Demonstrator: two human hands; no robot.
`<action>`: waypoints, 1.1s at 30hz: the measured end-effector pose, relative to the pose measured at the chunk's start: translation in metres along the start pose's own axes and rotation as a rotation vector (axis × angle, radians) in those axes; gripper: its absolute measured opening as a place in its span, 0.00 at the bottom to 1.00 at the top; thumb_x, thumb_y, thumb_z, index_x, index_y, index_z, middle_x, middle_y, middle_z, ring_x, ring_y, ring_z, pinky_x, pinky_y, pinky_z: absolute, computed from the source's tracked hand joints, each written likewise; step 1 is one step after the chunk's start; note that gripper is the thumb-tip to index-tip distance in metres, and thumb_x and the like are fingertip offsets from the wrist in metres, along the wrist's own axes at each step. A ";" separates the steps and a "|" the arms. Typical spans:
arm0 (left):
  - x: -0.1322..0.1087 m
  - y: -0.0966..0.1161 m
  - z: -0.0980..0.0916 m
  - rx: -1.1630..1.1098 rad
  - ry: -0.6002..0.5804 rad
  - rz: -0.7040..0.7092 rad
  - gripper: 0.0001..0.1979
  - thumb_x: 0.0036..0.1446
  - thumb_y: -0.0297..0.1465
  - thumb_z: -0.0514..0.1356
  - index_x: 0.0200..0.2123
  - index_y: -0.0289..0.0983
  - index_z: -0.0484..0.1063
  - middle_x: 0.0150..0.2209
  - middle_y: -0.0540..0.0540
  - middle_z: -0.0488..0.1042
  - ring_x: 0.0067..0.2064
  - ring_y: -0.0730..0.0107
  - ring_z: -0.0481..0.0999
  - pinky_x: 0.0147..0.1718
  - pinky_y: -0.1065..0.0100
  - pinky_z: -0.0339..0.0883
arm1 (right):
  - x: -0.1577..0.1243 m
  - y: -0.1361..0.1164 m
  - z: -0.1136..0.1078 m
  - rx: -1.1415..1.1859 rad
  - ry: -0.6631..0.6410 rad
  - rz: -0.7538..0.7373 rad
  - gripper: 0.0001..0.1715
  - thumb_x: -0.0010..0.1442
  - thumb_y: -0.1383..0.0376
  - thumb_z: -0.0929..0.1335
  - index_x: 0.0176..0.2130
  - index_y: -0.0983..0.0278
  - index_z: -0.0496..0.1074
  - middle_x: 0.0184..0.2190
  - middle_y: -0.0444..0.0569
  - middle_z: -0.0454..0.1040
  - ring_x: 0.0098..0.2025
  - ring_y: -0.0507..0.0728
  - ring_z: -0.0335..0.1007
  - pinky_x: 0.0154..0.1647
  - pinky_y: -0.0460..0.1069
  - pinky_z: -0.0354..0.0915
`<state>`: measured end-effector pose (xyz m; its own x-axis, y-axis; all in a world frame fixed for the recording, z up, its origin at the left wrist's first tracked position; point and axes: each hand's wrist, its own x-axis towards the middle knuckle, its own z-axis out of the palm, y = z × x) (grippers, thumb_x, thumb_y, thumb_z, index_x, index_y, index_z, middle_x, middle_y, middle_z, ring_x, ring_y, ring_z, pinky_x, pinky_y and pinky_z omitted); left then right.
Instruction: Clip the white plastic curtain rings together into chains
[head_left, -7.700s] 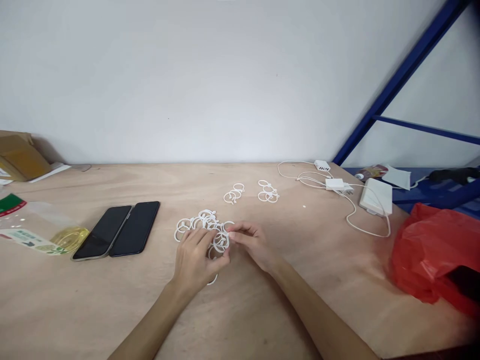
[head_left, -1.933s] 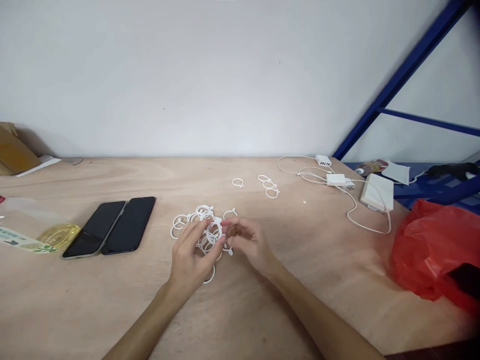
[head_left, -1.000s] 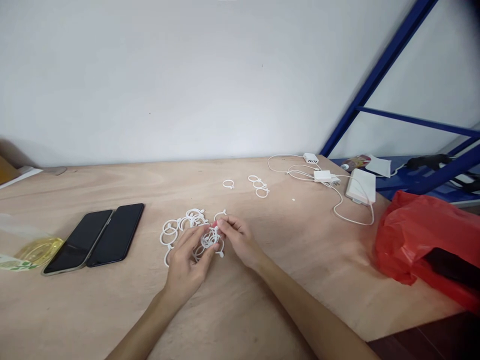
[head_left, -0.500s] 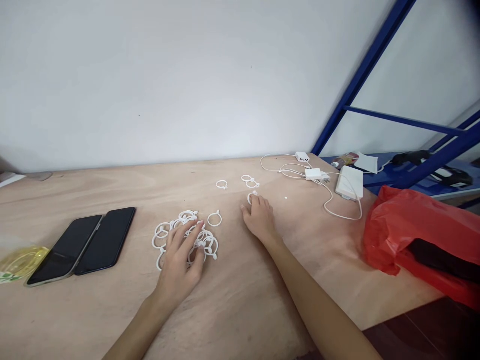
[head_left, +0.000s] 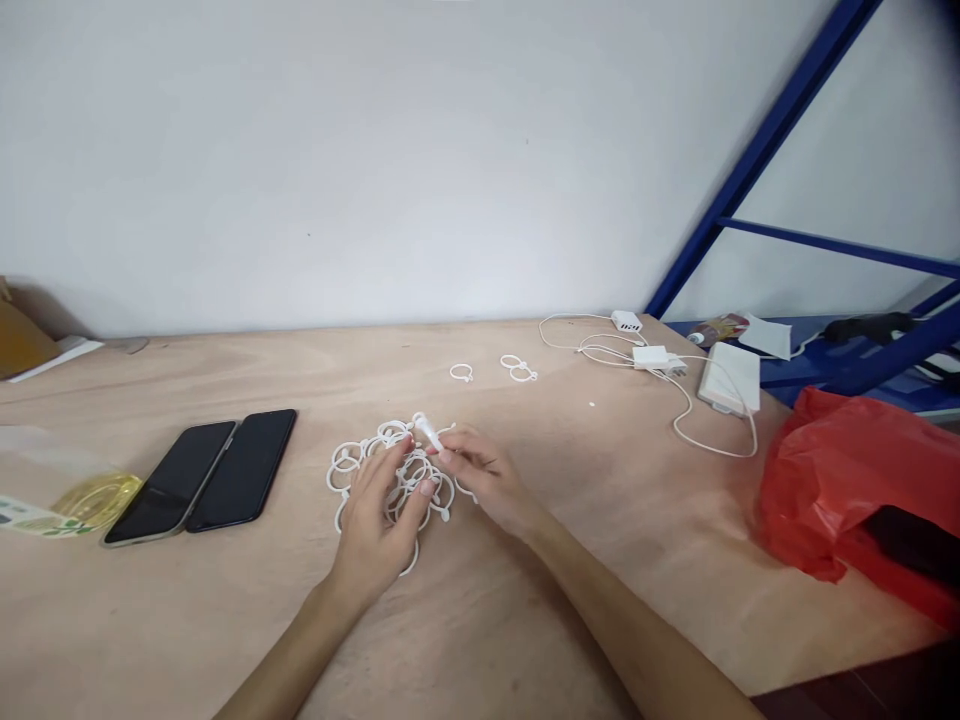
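Observation:
A heap of white plastic rings [head_left: 352, 460] lies on the wooden table [head_left: 525, 600] in front of me. My left hand [head_left: 379, 525] rests on the heap with its fingers curled around some of the rings. My right hand [head_left: 484, 480] is just right of the heap and pinches one white ring [head_left: 427, 432], lifted slightly above the pile. A single ring [head_left: 461, 373] and a small linked pair of rings [head_left: 517, 368] lie farther back.
Two dark phones [head_left: 202, 475] lie side by side at the left, next to a clear bag with yellow contents [head_left: 97, 495]. White chargers and cables [head_left: 660, 365] sit at the back right. A red plastic bag [head_left: 847, 490] and a blue metal frame [head_left: 757, 170] stand at the right.
My right hand had reached back to the far rings half a second ago; it has come back to the heap holding a ring. Fewer rings lie at the back than earlier.

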<state>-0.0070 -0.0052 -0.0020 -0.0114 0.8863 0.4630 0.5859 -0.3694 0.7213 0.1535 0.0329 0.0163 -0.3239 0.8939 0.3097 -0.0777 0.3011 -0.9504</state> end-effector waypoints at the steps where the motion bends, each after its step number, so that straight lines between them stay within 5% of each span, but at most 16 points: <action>1: 0.000 0.002 0.000 -0.055 -0.006 -0.046 0.22 0.57 0.39 0.58 0.53 0.35 0.67 0.51 0.39 0.72 0.53 0.55 0.69 0.53 0.53 0.61 | -0.002 -0.004 0.005 0.046 -0.067 -0.006 0.13 0.60 0.56 0.66 0.37 0.58 0.78 0.35 0.47 0.71 0.41 0.55 0.67 0.45 0.50 0.63; 5: 0.001 0.007 -0.002 -0.242 0.002 -0.208 0.21 0.54 0.39 0.61 0.48 0.35 0.71 0.47 0.41 0.75 0.51 0.56 0.72 0.52 0.56 0.64 | -0.006 -0.011 0.016 0.136 -0.202 0.059 0.13 0.60 0.55 0.66 0.38 0.57 0.78 0.40 0.46 0.73 0.43 0.54 0.68 0.50 0.51 0.62; 11: -0.001 0.010 0.000 -0.469 0.087 -0.330 0.25 0.49 0.37 0.65 0.51 0.35 0.69 0.46 0.41 0.77 0.48 0.59 0.75 0.50 0.59 0.67 | -0.007 -0.013 0.016 0.152 -0.233 0.167 0.15 0.60 0.54 0.66 0.40 0.58 0.79 0.41 0.47 0.74 0.45 0.56 0.68 0.52 0.52 0.61; 15: 0.000 0.009 -0.001 -0.438 0.111 -0.280 0.26 0.49 0.36 0.65 0.51 0.34 0.70 0.44 0.42 0.78 0.46 0.60 0.76 0.49 0.60 0.68 | -0.008 -0.010 0.017 0.195 -0.217 0.254 0.15 0.58 0.54 0.67 0.39 0.58 0.79 0.39 0.47 0.76 0.43 0.57 0.69 0.51 0.54 0.61; 21: -0.002 0.006 -0.003 -0.221 0.096 -0.153 0.18 0.50 0.37 0.64 0.44 0.34 0.75 0.38 0.45 0.80 0.41 0.61 0.78 0.44 0.62 0.72 | -0.006 -0.002 0.012 0.266 0.061 0.236 0.16 0.54 0.55 0.70 0.40 0.59 0.78 0.31 0.45 0.74 0.34 0.53 0.68 0.39 0.50 0.64; 27: -0.004 0.008 -0.003 -0.112 -0.007 0.037 0.19 0.51 0.35 0.63 0.47 0.35 0.74 0.36 0.44 0.80 0.37 0.62 0.79 0.36 0.64 0.73 | -0.006 -0.006 0.017 0.321 -0.029 0.214 0.14 0.55 0.55 0.69 0.36 0.61 0.78 0.24 0.43 0.69 0.25 0.50 0.62 0.25 0.46 0.61; 33: -0.008 0.004 -0.002 -0.066 -0.066 0.080 0.17 0.54 0.36 0.61 0.46 0.35 0.74 0.32 0.45 0.79 0.36 0.62 0.78 0.35 0.65 0.72 | -0.006 -0.005 0.018 0.286 0.027 0.151 0.10 0.54 0.58 0.70 0.30 0.61 0.78 0.24 0.44 0.69 0.29 0.52 0.65 0.29 0.47 0.63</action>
<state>-0.0063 -0.0140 -0.0017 0.0882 0.8689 0.4871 0.5282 -0.4554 0.7167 0.1393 0.0203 0.0186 -0.3270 0.9312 0.1612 -0.2932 0.0622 -0.9540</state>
